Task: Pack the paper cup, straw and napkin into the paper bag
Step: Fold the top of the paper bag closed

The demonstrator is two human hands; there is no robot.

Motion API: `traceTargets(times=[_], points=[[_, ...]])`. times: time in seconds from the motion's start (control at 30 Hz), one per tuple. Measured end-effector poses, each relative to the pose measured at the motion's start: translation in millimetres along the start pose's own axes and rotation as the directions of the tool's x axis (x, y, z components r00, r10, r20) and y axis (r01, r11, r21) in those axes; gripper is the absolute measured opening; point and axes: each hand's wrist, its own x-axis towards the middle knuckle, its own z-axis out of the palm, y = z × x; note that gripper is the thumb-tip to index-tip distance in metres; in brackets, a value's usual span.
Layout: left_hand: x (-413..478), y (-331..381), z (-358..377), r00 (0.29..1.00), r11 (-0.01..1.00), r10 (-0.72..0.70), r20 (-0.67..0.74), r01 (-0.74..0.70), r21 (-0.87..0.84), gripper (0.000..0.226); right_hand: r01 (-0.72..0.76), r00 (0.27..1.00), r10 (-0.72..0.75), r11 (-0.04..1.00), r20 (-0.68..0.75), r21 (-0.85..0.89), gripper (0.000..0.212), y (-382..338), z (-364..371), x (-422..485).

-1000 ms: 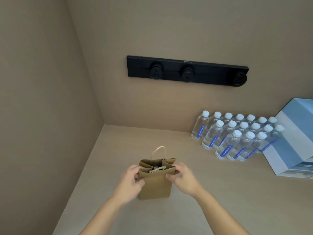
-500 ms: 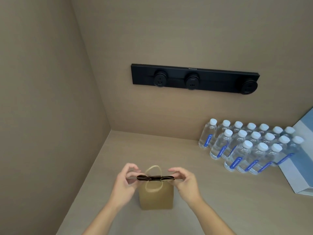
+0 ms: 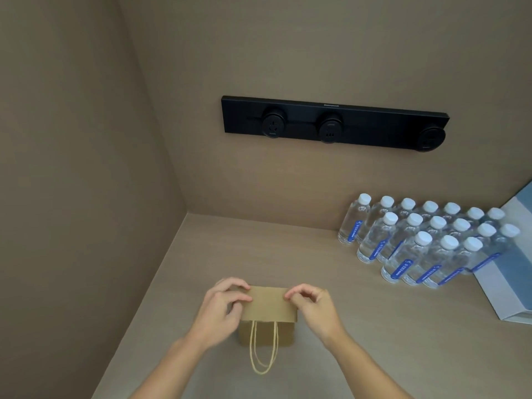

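A small brown paper bag (image 3: 269, 308) stands on the beige counter (image 3: 374, 341), its top folded over toward me. Its twine handles (image 3: 263, 352) hang down the front face. My left hand (image 3: 223, 308) pinches the left end of the folded flap, thumb and fingers closed on the paper. My right hand (image 3: 312, 306) pinches the flap's right end in the same way. The fold closes the bag, so the cup, straw and napkin are not visible.
Several water bottles (image 3: 426, 243) with white caps and blue labels stand in rows at the back right. A light blue box (image 3: 509, 272) lies beyond them at the right edge. A black socket rail (image 3: 334, 122) is on the back wall. A side wall (image 3: 86, 197) bounds the left.
The bag's mouth was open, then pressed flat; now the top is folded down toward me and the handles hang over the front. Both hands stayed at the bag's top corners.
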Motion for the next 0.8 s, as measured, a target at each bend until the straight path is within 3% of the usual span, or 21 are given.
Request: traceTargets(times=[0.07, 0.1, 0.23, 0.33, 0.47, 0.63, 0.8], points=[[1.5, 2.1, 2.9, 0.999, 0.999, 0.044, 0.016, -0.045, 0.019, 0.022, 0.057, 0.998, -0.051, 0.989, 0.045, -0.139, 0.018, -2.4, 4.4, -2.5], [2.8, 2.6, 4.7, 0.998, 0.998, 0.057, 0.029, -0.058, 0.014, 0.019, 0.082, 0.996, -0.072, 0.976, 0.055, -0.202, 0.024, -2.6, 7.4, -2.5], [9.5, 1.0, 9.5, 0.997, 0.999, 0.046, 0.068, -0.046, 0.0, 0.019, 0.23, 0.972, -0.223, 0.863, 0.069, -0.45, 0.02, -6.2, 18.5, 2.4], [14.6, 1.1, 11.3, 0.995, 0.999, 0.039, 0.091, -0.042, 0.027, 0.016, 0.298, 0.953, -0.277, 0.792, 0.121, -0.533, 0.018, -9.3, 25.5, 3.8], [18.9, -4.2, 8.0, 0.995, 0.999, 0.007, 0.096, -0.01, 0.031, 0.015, 0.316, 0.947, -0.293, 0.784, 0.13, -0.534, 0.016, -12.3, 30.6, 5.5], [22.4, -17.7, -5.1, 0.99, 0.997, -0.061, 0.13, 0.054, 0.063, 0.019, 0.187, 0.979, -0.202, 0.864, 0.019, -0.467, 0.01, -6.6, 7.4, 10.9], [24.5, -19.8, -6.5, 0.98, 0.981, -0.182, 0.084, 0.187, -0.057, 0.015, 0.129, 0.988, -0.15, 0.898, -0.019, -0.422, 0.009, -3.2, -4.0, 14.0]])
